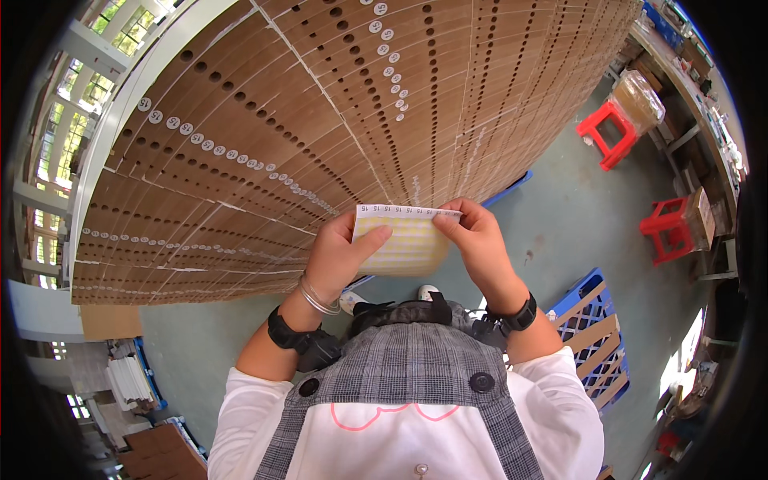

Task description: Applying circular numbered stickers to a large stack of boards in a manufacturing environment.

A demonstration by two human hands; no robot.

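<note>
A sheet of stickers point(404, 248), pale yellow with a white printed strip along its far edge, is held in front of my body. My left hand point(340, 248) is closed on the sheet's left side, thumb lying on top. At the far right corner, my right hand point(472, 232) pinches the sheet's edge between thumb and finger. Whether a single sticker is between those fingertips cannot be made out. Just beyond both hands rises a big stack of brown cardboard boxes point(304, 104) with rows of round holes, some covered by round white stickers point(197, 138).
Two red stools point(608, 132) bearing wrapped brown packages stand to the right, beside a long workbench point(696, 104). A blue pallet point(592, 336) with wooden slats lies on the floor at right. Stacked white and brown material point(132, 380) sits at lower left.
</note>
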